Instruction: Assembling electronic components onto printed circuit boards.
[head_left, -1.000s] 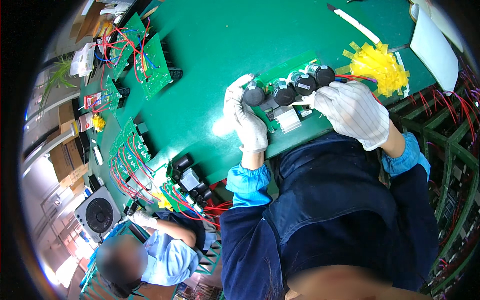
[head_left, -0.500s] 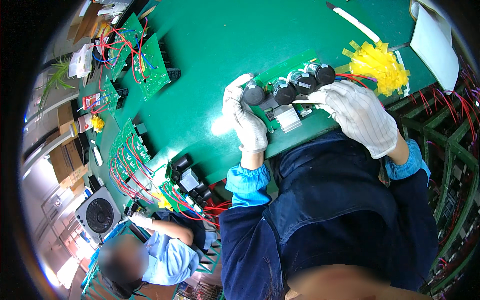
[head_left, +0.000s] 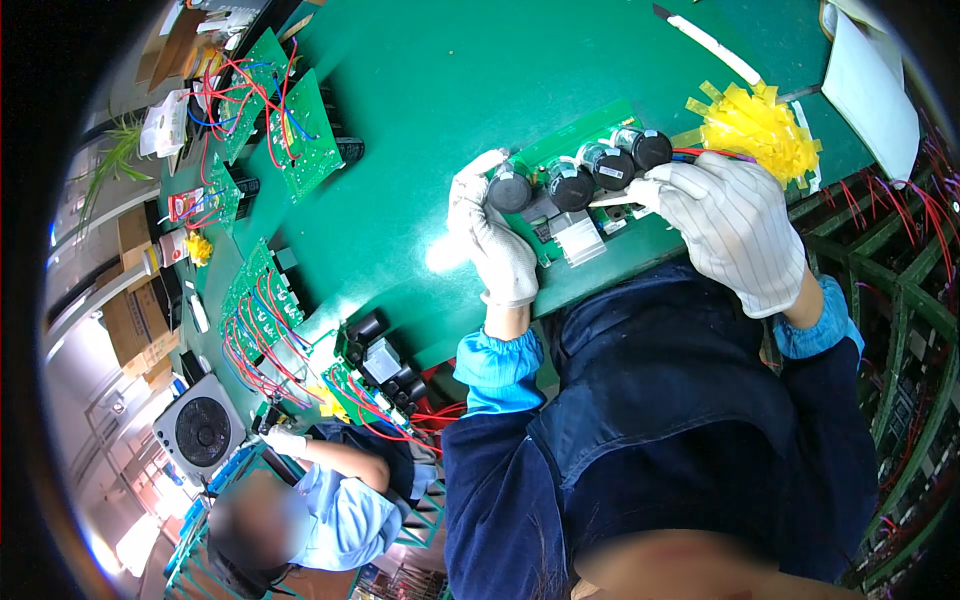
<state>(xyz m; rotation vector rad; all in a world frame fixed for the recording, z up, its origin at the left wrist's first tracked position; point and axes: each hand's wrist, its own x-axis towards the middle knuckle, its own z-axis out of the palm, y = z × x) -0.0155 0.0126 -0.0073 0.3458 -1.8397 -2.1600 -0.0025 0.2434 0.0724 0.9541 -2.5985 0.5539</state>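
A green circuit board [head_left: 572, 145] lies near the table's front edge, bearing several black cylindrical capacitors [head_left: 570, 188] and a silver finned heat sink [head_left: 580, 241]. My left hand [head_left: 492, 235], in a white glove, grips the board's left end, its fingers beside the leftmost capacitor. In my gloved right hand [head_left: 722, 225], closed fingers pinch a thin pale stick [head_left: 612, 199]. Its tip points in between the capacitors and the heat sink; whether it touches a part is too small to tell. Red wires [head_left: 697, 153] leave the board's right end, partly behind my right hand.
Yellow tape strips [head_left: 762, 135] are bunched right of the board, below a white-handled tool [head_left: 715, 48]. More wired boards [head_left: 305, 135] stand at the left. A co-worker [head_left: 345, 505] sits at lower left by a fan [head_left: 202, 433]. Green metal racks [head_left: 880, 270] flank the right side.
My right hand has shifted slightly to the right and turned a little, with the stick still pinched. My left hand keeps its hold on the board.
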